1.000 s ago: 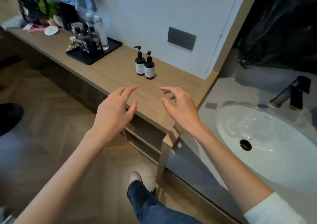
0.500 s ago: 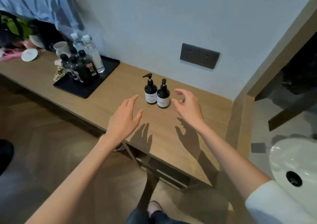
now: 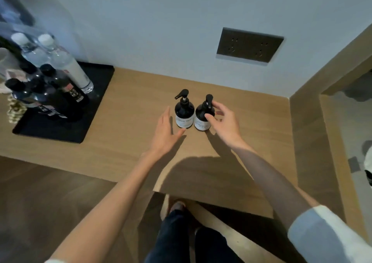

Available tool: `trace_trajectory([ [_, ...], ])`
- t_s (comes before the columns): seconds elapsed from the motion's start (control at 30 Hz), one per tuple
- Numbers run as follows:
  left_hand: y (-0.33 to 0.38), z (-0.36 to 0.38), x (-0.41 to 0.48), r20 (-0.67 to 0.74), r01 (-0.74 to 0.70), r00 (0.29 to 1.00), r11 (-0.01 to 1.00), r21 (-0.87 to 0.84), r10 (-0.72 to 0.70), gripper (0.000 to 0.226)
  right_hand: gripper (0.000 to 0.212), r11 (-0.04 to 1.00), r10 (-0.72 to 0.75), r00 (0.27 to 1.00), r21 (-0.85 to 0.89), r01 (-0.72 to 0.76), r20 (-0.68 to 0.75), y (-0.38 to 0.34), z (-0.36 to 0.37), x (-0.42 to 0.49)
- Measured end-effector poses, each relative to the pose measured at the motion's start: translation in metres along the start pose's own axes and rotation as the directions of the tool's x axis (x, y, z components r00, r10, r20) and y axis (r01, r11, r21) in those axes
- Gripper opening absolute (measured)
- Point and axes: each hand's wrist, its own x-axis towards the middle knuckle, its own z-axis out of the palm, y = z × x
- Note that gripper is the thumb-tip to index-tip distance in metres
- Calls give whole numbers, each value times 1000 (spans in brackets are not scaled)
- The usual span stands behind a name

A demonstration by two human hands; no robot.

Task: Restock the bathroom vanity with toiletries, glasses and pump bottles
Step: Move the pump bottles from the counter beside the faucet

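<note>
Two dark round white-labelled pump bottles stand touching nr wooden bench's back edge. My left grip wide beside one, right grip wide, curved round other. Best close on bodies, not pumps; keep upright.

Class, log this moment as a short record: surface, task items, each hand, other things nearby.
Surface: wooden counter against the wall
Task items: left pump bottle and right pump bottle, upright, side by side
Left hand: open, fingers straight, beside the left pump bottle
Right hand: thumb on the right pump bottle's front, fingers curving behind it; grip unclear
Nearby: black tray holding bottles, at left; wall socket above
</note>
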Motion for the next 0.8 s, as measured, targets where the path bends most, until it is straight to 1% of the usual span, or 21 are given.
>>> trace_trajectory([
  [0.1,-12,3,30,33,-9,999,996,-85,12,95,47,999,39,996,2,-39,-82,-2,13,10],
  [0.27,-21,12,54,88,-36,994,965,-259,60,82,42,999,29,985,-27,-34,-168,3,25,17],
  [0.33,-25,16,60,81,-26,995,948,-317,55,78,42,998,30,984,-49,-39,-174,7,28,19],
  [0.43,-24,20,63,71,-24,996,923,-385,56,72,42,992,-4,985,-128,-18,-172,12,30,20],
  [0.57,-24,23,67,30,-32,998,916,-400,48,66,38,994,-13,984,-105,-5,-176,10,28,19],
  [0.63,-27,23,66,13,-27,999,918,-395,35,63,41,998,-6,986,-68,-5,-169,7,25,16],
  [0.73,-26,20,59,-2,-19,1000,920,-391,20,65,46,995,93,975,-17,-99,-203,5,22,3],
  [0.8,-24,15,49,-11,-35,999,928,-372,33,65,32,989,149,960,30,-146,-236,5,20,-9],
])
